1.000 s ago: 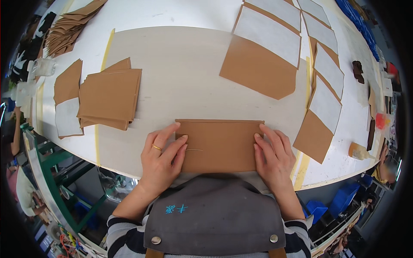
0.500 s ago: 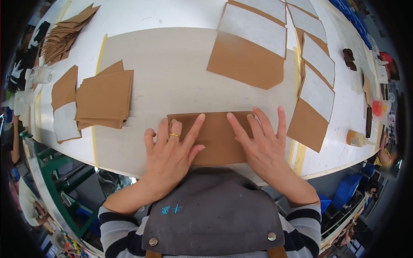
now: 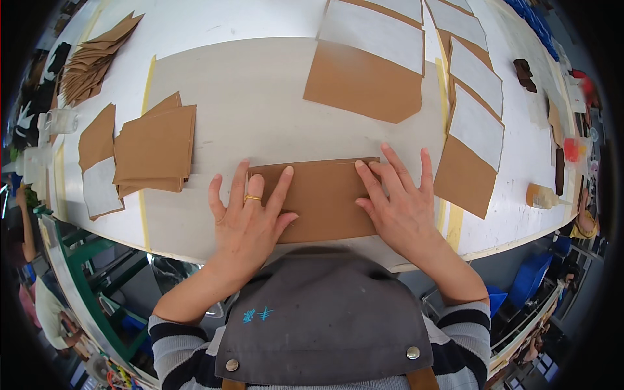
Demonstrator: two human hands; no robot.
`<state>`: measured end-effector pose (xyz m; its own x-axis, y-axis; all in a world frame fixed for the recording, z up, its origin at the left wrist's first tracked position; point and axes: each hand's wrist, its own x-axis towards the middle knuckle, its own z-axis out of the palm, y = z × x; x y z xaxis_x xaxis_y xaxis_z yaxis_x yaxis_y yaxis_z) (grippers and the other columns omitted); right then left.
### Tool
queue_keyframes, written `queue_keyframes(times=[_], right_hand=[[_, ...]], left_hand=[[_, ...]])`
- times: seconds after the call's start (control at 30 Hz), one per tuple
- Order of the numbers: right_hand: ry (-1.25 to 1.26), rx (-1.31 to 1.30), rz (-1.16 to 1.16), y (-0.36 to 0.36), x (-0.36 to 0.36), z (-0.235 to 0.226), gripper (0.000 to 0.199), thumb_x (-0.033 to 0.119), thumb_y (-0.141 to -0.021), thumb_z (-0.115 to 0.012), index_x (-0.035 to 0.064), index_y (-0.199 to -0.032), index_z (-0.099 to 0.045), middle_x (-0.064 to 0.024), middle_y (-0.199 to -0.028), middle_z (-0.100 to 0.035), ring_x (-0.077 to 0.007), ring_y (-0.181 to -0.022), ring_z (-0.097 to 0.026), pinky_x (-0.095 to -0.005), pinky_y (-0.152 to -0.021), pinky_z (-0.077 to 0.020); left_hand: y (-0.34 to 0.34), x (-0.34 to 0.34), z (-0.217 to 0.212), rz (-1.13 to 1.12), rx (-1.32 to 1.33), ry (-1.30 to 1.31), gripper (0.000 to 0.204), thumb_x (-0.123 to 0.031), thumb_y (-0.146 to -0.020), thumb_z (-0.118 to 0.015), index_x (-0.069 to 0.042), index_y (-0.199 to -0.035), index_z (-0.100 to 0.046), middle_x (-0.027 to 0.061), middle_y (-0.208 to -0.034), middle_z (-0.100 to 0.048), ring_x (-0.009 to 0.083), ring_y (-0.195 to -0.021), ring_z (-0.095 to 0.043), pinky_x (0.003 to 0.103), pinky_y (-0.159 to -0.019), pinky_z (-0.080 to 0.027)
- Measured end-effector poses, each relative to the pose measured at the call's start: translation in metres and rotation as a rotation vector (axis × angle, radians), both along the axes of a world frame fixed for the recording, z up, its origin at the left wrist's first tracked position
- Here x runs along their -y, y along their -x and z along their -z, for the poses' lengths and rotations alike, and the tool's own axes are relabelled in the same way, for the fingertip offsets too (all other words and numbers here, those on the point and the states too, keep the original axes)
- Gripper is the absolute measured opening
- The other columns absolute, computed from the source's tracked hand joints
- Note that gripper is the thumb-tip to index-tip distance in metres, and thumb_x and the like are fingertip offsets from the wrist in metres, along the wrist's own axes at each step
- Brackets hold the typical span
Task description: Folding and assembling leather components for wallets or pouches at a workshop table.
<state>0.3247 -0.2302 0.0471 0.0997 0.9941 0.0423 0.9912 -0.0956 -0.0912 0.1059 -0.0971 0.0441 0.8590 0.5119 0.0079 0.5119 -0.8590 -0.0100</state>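
A folded brown sheet, leather-like, (image 3: 318, 201) lies on the grey mat (image 3: 260, 97) at the table's near edge. My left hand (image 3: 250, 211) rests on its left end, fingers spread, with a gold ring on one finger. On the right end my right hand (image 3: 400, 205) presses its fingertips near the far folded edge, fingers also apart. Neither hand grips the sheet; both lie on top of it. To the left sits a stack of folded brown pieces (image 3: 155, 149), beside a brown piece with a white patch (image 3: 101, 185).
Overlapping brown pieces with white backing (image 3: 364, 81) lie at the far middle, and another row (image 3: 465, 172) runs down the right. A fanned brown pile (image 3: 97, 62) and a glass jar (image 3: 62, 121) are at the left. A glue bottle (image 3: 541, 196) lies at the right edge.
My hands have moved farther apart along the folded sheet's far edge, the left one shifting left. The fingers of my left hand are more spread. The view has shifted slightly.
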Motion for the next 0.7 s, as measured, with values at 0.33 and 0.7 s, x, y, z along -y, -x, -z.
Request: queue_keyframes(times=[0.33,0.7], right_hand=[[0.028,-0.031,-0.006,-0.009,0.006,-0.003,0.057,0.035,-0.084,-0.074,0.008,-0.132,-0.061,-0.0039,-0.124,-0.053,-0.0258,-0.143,-0.038,-0.0663,-0.115,-0.0196],[0.326,-0.163,-0.039,-0.024,0.008,-0.025,0.101,0.032,-0.063,-0.088,0.018,-0.152,-0.041,-0.0006,-0.144,-0.041,-0.0303,-0.15,-0.024,-0.0628,-0.119,-0.0214]], left_hand=[[0.009,-0.016,-0.008,0.026,0.009,0.152,0.068,-0.032,-0.083,-0.076,-0.015,-0.144,-0.052,0.0098,-0.122,-0.053,0.0322,-0.138,-0.039,0.062,-0.113,-0.014],[0.034,-0.036,-0.029,0.099,-0.063,0.43,0.093,-0.027,-0.067,-0.086,-0.011,-0.149,-0.045,0.0055,-0.143,-0.046,0.0322,-0.147,-0.028,0.059,-0.12,-0.005]])
